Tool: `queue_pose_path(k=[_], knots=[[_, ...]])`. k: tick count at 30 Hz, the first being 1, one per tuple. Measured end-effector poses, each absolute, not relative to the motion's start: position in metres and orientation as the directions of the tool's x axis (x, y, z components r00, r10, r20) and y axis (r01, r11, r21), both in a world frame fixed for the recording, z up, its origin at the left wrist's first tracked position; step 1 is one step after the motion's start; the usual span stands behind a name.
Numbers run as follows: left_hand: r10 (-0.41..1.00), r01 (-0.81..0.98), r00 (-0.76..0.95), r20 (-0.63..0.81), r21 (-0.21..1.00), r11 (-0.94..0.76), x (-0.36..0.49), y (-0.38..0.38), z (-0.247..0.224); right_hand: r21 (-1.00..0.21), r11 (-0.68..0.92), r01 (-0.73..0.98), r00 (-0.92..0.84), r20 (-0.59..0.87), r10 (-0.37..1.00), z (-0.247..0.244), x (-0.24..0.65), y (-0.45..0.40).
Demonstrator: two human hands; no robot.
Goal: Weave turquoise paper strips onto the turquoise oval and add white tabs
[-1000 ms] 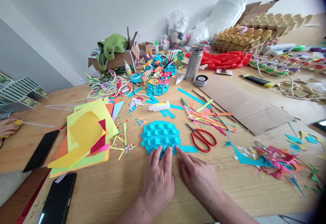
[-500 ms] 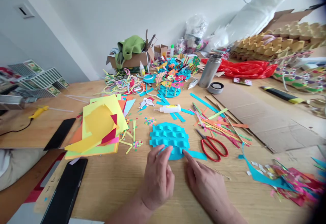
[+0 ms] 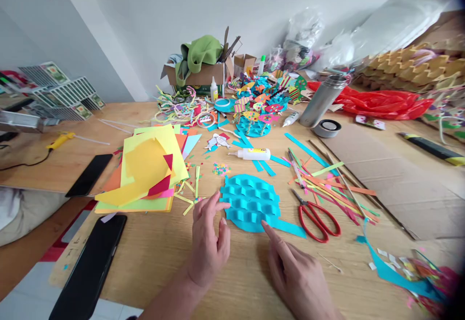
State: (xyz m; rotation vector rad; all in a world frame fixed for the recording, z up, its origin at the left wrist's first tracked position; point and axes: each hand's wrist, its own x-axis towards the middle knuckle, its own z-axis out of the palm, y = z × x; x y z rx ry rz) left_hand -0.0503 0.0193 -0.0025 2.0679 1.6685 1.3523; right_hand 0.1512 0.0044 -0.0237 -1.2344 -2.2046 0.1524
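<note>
In front of me lies a rounded blue paper piece with rows of raised, wavy strips across it. One blue paper strip runs out past its lower right edge. My left hand is at the piece's left edge, fingers apart and holding nothing. With its index finger stretched out, my right hand touches the lower strip near the bottom edge; its other fingers are curled. To the right lie red-handled scissors. A white glue bottle rests on its side beyond the piece.
Coloured paper sheets are stacked at left, near two black phones. Paper strips and a cardboard sheet lie at right. Farther back are a steel flask, paper fish decorations and a cardboard box.
My left hand has moved left, from the lower strip to the piece's left edge, and its fingers have spread. My right index finger stays at the lower strip. The view has shifted slightly.
</note>
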Motion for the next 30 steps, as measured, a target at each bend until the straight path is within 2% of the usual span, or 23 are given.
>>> queue_pose_path(k=[5,10,17,30], knots=[[0.877,0.763,0.025,0.479,0.558,-0.326,-0.052,0.015,-0.006,-0.416,0.573,0.706,-0.415,0.413,0.811,-0.024,0.144,0.010],[0.908,0.781,0.054,0.416,0.549,-0.298,-0.050,0.012,-0.009,-0.429,0.572,0.699,-0.429,0.389,0.815,-0.030,0.146,0.012],[0.919,0.801,0.084,0.385,0.522,-0.292,-0.047,0.014,-0.006,-0.358,0.563,0.745,-0.455,0.343,0.822,-0.037,0.150,0.011],[0.925,0.846,0.044,0.377,0.479,-0.235,-0.044,0.015,-0.011,-0.314,0.569,0.760,-0.470,0.340,0.815,-0.041,0.150,0.011]])
